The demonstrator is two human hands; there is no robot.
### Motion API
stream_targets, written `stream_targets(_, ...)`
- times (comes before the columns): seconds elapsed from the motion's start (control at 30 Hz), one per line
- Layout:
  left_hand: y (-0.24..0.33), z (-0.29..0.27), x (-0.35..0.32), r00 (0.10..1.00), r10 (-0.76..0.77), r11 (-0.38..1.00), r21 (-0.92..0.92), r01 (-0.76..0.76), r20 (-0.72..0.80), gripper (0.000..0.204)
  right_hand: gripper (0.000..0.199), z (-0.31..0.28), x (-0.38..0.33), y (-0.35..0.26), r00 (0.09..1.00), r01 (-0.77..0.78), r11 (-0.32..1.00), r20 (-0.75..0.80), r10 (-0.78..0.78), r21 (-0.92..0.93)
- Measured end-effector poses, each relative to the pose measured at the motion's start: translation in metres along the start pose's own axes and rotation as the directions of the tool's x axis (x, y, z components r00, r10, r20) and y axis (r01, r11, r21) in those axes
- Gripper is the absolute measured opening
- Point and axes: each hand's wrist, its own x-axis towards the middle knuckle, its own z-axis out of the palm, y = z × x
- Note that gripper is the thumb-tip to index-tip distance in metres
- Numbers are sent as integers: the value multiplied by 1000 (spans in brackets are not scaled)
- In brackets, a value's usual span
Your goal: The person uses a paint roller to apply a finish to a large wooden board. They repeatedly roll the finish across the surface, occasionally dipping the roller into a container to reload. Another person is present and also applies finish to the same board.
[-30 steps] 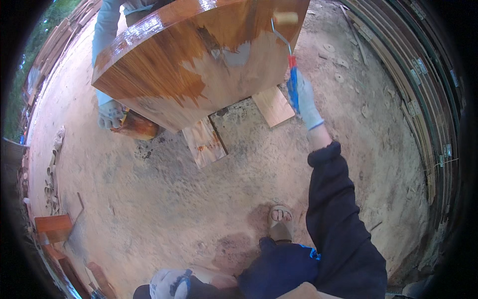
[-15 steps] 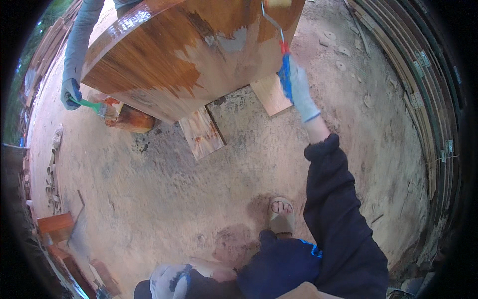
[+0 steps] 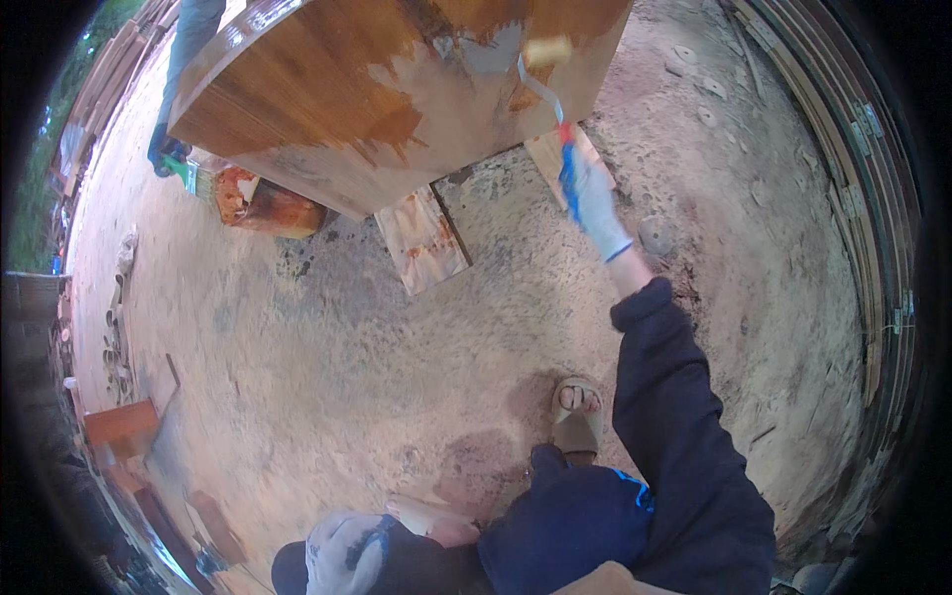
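Observation:
My right hand, in a white and blue work glove, grips the red handle of a paint roller. The roller's pale yellow sleeve is over the lower right part of a large curved wooden panel. Dark, glossy wet coating covers much of the panel, with ragged edges against a paler strip along its near side. My left hand, also gloved, rests on my bent knee and holds nothing; its fingertips are partly hidden.
Across the panel, another person's gloved hand holds a green-handled brush. Below it stands a stained cut-open container. Boards lie under the panel. Stacked planks line the right side; wood offcuts lie at left.
My right hand has drawn the roller nearer to me over the panel. My view has shifted slightly. The other person's hand and brush have turned beside the container. My left hand stays on the knee.

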Motion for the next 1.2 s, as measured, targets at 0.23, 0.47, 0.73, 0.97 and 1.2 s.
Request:
stream_targets(0.23,1,-5,-2,999,-19,999,-38,20,26,21,41,22,4,-14,996,89,982,-43,-83,164)
stream_targets(0.47,5,-7,-2,994,-81,997,14,80,76,20,54,39,-50,39,970,-239,969,22,241,-58)
stream_targets(0.73,4,-9,-10,998,-50,998,-23,51,44,21,53,46,-2,-4,985,167,986,-34,-168,-11)
stream_targets(0.97,-25,-22,-39,987,112,994,2,-113,-118,28,40,56,-107,-21,975,172,629,224,4,-758)
stream_targets(1.2,-51,-32,-79,938,115,973,-155,-173,-327,28,27,208,-107,-195,301,941,74,719,-626,-330)
